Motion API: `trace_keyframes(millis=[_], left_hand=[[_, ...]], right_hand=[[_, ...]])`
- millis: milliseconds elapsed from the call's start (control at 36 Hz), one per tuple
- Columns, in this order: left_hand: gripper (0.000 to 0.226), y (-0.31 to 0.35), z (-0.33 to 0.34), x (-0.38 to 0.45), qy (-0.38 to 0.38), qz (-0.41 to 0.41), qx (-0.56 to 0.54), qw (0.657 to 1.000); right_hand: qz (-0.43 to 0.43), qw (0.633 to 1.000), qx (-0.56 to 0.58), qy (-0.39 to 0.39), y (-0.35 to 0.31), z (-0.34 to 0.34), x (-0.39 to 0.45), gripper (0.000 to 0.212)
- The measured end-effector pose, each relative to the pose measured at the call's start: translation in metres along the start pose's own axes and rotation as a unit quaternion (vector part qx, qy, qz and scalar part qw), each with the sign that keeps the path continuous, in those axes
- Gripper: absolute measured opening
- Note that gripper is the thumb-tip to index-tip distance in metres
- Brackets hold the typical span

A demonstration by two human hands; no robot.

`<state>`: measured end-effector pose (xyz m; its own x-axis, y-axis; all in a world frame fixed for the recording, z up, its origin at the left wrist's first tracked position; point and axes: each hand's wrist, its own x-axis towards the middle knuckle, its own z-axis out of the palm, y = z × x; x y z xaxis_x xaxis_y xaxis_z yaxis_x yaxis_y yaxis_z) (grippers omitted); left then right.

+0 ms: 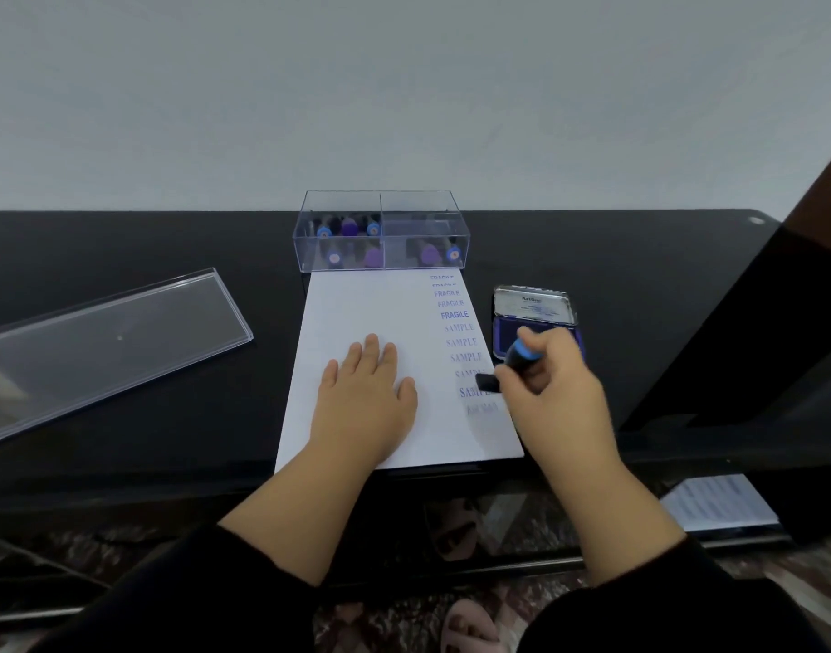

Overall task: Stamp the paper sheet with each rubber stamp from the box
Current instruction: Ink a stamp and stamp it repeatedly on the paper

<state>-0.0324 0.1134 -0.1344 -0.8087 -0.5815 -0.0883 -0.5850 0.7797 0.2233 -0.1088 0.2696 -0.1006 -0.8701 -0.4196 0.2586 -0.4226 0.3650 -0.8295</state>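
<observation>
Over the right edge of the paper sheet [357, 313], a blue-capped rubber stamp [512, 365] is gripped in the curled right hand [552, 393], while the sheet is pressed by the flat, open left hand [364, 398]. Stamping seems midway; a firm press below the column of prints, then a swap at the box [380, 230], is probably needed.

- Box [380, 230] sits behind the paper sheet [357, 313], stamps inside.
- Ink pad [536, 318] right of the sheet.
- Lid [112, 341] lies well left.
- Held stamp [510, 365] apparently over the sheet's right edge.
</observation>
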Motion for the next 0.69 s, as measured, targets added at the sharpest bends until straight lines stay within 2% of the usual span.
trace_keyframes(millis=[111,278,694], left_hand=[[0.056,0.0,0.0,0.0,0.006,0.0,-0.012,1.0],[0.055,-0.001,-0.001,-0.001,0.01,0.001,-0.02,1.0],[0.054,0.001,0.0,0.0,0.022,-0.005,-0.032,0.999]], right_hand=[[0.024,0.991,0.117,0.061,-0.005,-0.014,0.007,0.029],[0.07,0.977,0.182,0.085,-0.007,-0.017,0.013,0.033],[0.089,0.976,0.196,0.044,-0.011,-0.015,0.021,0.03]])
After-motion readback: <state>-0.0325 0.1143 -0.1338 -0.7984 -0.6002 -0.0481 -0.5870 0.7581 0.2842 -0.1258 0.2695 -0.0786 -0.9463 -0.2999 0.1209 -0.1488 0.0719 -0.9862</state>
